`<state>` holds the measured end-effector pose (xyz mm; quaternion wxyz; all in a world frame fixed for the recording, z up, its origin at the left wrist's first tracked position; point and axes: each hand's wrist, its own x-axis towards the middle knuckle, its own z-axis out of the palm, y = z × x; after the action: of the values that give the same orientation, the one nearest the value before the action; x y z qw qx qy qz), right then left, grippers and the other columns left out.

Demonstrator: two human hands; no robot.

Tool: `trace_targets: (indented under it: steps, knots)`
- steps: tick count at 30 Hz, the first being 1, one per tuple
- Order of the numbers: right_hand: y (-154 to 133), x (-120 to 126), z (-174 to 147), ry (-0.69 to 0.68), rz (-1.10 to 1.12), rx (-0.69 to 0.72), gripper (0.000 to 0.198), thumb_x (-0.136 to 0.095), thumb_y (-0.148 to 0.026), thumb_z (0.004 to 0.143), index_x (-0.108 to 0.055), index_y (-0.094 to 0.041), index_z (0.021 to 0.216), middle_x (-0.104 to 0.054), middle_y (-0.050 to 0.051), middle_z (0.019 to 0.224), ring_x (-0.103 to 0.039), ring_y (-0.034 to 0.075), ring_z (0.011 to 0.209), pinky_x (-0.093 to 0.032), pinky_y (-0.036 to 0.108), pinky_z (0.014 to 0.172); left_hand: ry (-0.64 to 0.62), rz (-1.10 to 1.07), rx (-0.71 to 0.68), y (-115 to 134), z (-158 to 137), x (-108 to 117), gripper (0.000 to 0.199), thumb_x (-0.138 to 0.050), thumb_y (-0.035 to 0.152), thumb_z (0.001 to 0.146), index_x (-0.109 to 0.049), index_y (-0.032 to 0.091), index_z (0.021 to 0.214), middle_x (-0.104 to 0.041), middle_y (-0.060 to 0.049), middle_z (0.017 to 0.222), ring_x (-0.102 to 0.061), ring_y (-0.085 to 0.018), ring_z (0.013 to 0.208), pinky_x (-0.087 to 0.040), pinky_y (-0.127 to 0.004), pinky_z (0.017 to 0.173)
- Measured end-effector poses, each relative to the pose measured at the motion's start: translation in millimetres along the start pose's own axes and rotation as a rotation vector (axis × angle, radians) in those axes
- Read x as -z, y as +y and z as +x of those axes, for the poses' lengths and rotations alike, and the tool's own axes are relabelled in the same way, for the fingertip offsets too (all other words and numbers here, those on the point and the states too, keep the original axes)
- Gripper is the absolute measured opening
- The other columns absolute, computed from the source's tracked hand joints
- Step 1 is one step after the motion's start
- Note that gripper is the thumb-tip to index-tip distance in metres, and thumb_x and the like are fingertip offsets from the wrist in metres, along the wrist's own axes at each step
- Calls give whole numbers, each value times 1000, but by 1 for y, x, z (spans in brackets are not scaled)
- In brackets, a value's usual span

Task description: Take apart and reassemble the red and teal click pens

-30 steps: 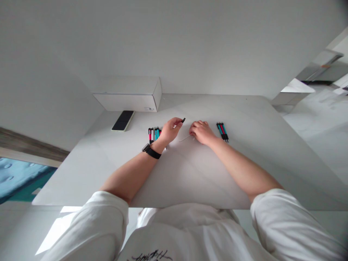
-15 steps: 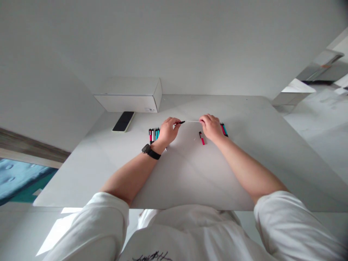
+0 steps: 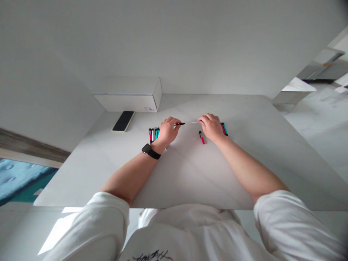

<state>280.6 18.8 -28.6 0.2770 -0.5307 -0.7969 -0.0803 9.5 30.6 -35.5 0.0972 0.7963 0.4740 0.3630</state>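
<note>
My left hand (image 3: 168, 131) is closed in a pinch on a small black pen part (image 3: 181, 124), whose end points right. Across from it, my right hand (image 3: 210, 125) pinches a thin white pen refill (image 3: 194, 122). A small gap shows between the refill's near end and the black part. Below my right hand lies a red pen barrel with a black clip end (image 3: 201, 137). Several pens (image 3: 153, 135), red, white and teal with black ends, lie partly behind my left hand. More red and teal pens (image 3: 224, 128) lie beside my right wrist, partly covered.
A phone (image 3: 123, 121) lies at the table's left, in front of a long white box (image 3: 127, 102) against the wall. The pale table (image 3: 174, 174) reaches to my body. A black watch (image 3: 150, 151) is on my left wrist.
The refill has moved slightly right and away from the black pen part, so a gap now shows. My right hand has shifted very slightly left; the left hand is nearly still.
</note>
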Motion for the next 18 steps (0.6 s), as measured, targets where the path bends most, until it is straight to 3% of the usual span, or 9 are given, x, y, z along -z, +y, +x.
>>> trace_targets:
  steps: [18]
  knots:
    - [-17,11,-1,-17,134,118,25,-52,-32,107,-76,-28,109,-74,8,111,-59,30,111,-37,47,103,-63,-30,-75,19,-4,0,14,-66,25,99,-75,26,110,-73,-7,108,-65,-27,105,-49,-43,96]
